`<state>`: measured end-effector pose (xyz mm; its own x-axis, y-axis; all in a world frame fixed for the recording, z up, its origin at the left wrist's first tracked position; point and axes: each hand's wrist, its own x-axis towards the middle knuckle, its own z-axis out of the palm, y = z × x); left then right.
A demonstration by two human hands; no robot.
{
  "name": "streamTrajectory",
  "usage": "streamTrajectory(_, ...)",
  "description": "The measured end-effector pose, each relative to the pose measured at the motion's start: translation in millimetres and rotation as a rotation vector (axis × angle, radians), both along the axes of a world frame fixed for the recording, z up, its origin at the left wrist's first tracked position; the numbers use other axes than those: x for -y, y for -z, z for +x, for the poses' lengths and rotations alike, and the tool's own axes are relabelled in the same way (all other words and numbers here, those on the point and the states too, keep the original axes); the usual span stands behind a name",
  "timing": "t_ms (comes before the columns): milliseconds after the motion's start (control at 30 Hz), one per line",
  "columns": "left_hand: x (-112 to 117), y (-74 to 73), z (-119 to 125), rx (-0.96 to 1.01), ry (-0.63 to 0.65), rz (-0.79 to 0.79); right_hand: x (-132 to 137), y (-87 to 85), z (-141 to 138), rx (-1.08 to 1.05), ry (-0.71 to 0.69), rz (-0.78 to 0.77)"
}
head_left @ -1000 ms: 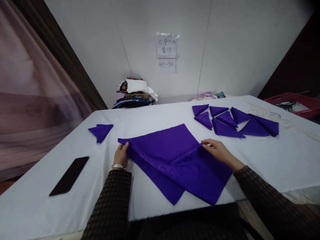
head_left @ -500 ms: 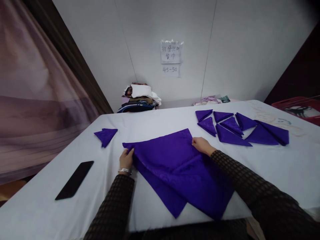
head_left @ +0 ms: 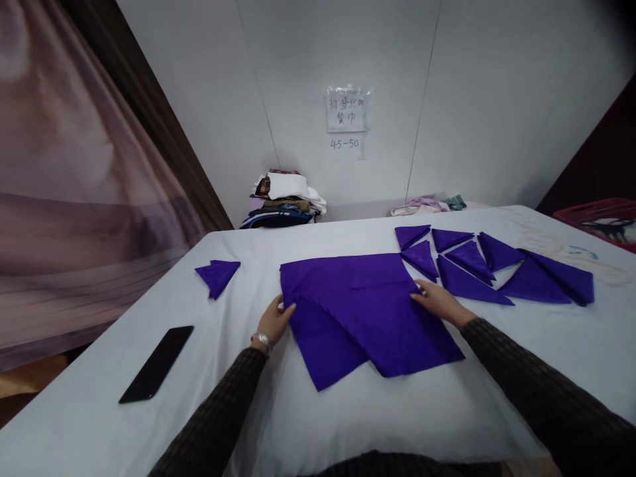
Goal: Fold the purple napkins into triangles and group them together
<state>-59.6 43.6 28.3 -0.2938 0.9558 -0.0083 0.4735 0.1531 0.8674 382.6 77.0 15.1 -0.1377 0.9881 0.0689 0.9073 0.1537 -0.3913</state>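
A large purple cloth (head_left: pixel 362 311) lies partly folded on the white table (head_left: pixel 149 424), its upper layer turned over the lower one. My left hand (head_left: pixel 275 320) rests on the cloth's left edge, fingers pinched on the fabric. At the cloth's right edge my right hand (head_left: pixel 437 300) lies with fingers pressed on the fabric. Both sleeves are dark and checked, and a silver bracelet sits on my left wrist.
Several folded purple triangles (head_left: pixel 467 262) lie at the back right. One more purple triangle (head_left: pixel 217 275) sits at the left. A black phone (head_left: pixel 156 363) lies near the front left. Stacked clothes (head_left: pixel 283 199) sit by the wall; a red crate (head_left: pixel 601 222) stands at the far right.
The cloth has slid away from me and turned, so its far edge now lies square to the wall. Both hands moved forward with it, the left one going rightward.
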Motion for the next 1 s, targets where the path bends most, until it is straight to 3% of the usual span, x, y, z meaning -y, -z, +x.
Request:
streamTrajectory(100,53.5,17.2,10.6,-0.318,0.122,0.066,50.7,13.3,7.0,0.037,-0.01,0.038)
streamTrajectory(267,124.4,33.4,38.0,-0.536,0.328,0.278,115.0,12.7,12.9,0.031,0.097,-0.007)
streamTrajectory(367,139.8,34.7,48.0,-0.674,0.486,0.324,135.7,13.7,11.7,0.007,0.13,-0.061)
streamTrajectory(500,127.3,27.9,50.0,-0.645,0.557,0.348,143.6,16.2,3.2,-0.164,0.104,-0.088)
streamTrajectory(600,115.9,14.6,43.3,-0.561,0.544,0.322,146.4,5.3,0.2,-0.452,0.134,-0.194)
streamTrajectory(733,127.1,-21.5,18.3,-0.312,0.317,0.282,164.3,-28.9,14.9,-0.866,0.198,-0.408)
streamTrajectory(867,150.7,-64.4,-8.2,-0.116,0.184,0.243,181.2,-55.2,38.3,-1.021,0.182,-0.592)
streamTrajectory(933,149.5,-76.1,-14.2,-0.106,0.119,0.271,175.7,-60.2,43.4,-1.075,0.176,-0.586)
streamTrajectory(1000,132.0,-78.8,-15.1,-0.106,0.058,0.281,155.7,-62.7,41.6,-1.138,0.181,-0.55)
